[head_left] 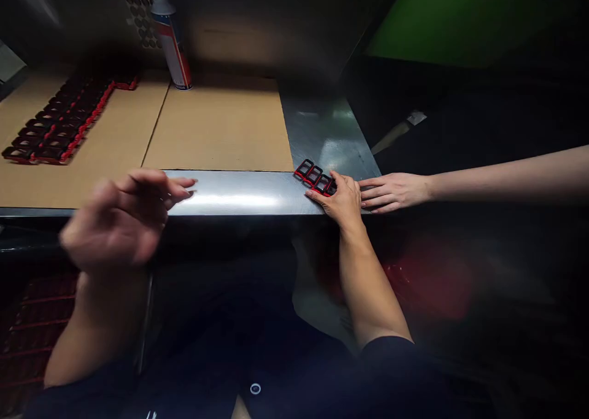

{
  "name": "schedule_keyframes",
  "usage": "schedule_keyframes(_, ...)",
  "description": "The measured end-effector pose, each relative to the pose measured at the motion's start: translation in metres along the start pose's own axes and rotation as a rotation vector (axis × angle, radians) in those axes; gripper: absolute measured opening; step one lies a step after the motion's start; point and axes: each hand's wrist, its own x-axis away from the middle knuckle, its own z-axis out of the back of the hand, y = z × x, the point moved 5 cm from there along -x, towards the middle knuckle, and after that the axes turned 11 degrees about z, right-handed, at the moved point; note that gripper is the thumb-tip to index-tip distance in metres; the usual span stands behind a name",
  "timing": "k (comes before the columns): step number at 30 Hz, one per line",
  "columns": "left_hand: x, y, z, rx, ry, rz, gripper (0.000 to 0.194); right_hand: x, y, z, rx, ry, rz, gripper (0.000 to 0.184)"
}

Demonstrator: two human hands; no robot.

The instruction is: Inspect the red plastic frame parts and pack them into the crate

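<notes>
The person's right hand (339,202) lies over the right end of a short row of four black rectangular frames with red edging (315,178), which sits on the bare steel near the front edge of the tabletop (239,193). The fingers are spread and bear down on the row, though the hand hides the last frame, so I cannot tell whether the grip is pinching anything. Flat, even pressure across the frames looks like the surest way to keep them square and close together, since the polished metal may let them skid. The left hand (122,218) is blurred, open with its fingers apart, and touches nothing over the near edge. From the right, a co-worker's bare hand (391,193) reaches in, its fingertips just beside the person's right hand and apart from the frames. To the far left, longer rows of similar frames (59,121) lie on a cardboard sheet (87,173), with a second cardboard sheet (221,127) beside it. Farther back stand a red, white and blue aerosol can (172,42) and a card of round dark pieces (140,14), while a green panel (427,20) glows in the dim far right of the room
</notes>
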Motion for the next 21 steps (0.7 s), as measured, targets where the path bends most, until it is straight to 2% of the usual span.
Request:
schedule_keyframes(3, 0.002, -0.06, -0.004, -0.042, -0.166, 0.137, 0.039, 0.002, 0.001, 0.006, 0.003, 0.056, 0.0, 0.08)
schedule_keyframes(5, 0.01, -0.109, -0.001, -0.046, -0.146, 0.329, 0.037, 0.011, -0.009, 0.015, -0.029, 0.107, 0.013, 0.074)
schedule_keyframes(7, 0.022, -0.148, -0.003, -0.01, -0.142, 0.493, 0.038, 0.029, -0.036, 0.024, -0.108, 0.151, 0.065, 0.07)
schedule_keyframes(9, 0.033, -0.173, -0.012, 0.102, -0.155, 0.616, 0.044, 0.053, -0.084, 0.025, -0.257, 0.104, 0.232, 0.068)
schedule_keyframes(12, 0.043, -0.185, -0.026, 0.28, -0.188, 0.692, 0.054, 0.095, -0.17, 0.012, -0.452, -0.145, 0.558, 0.075)
schedule_keyframes(15, 0.046, -0.184, -0.018, 0.275, -0.071, 0.675, 0.044, 0.12, -0.224, -0.004, -0.493, -0.26, 0.631, 0.076)
schedule_keyframes(18, 0.054, -0.183, 0.002, 0.271, 0.077, 0.703, 0.04, 0.128, -0.243, -0.018, -0.587, -0.333, 0.641, 0.094)
schedule_keyframes(21, 0.068, -0.182, 0.016, 0.319, 0.136, 0.76, 0.042, 0.131, -0.241, -0.024, -0.827, -0.448, 0.605, 0.114)
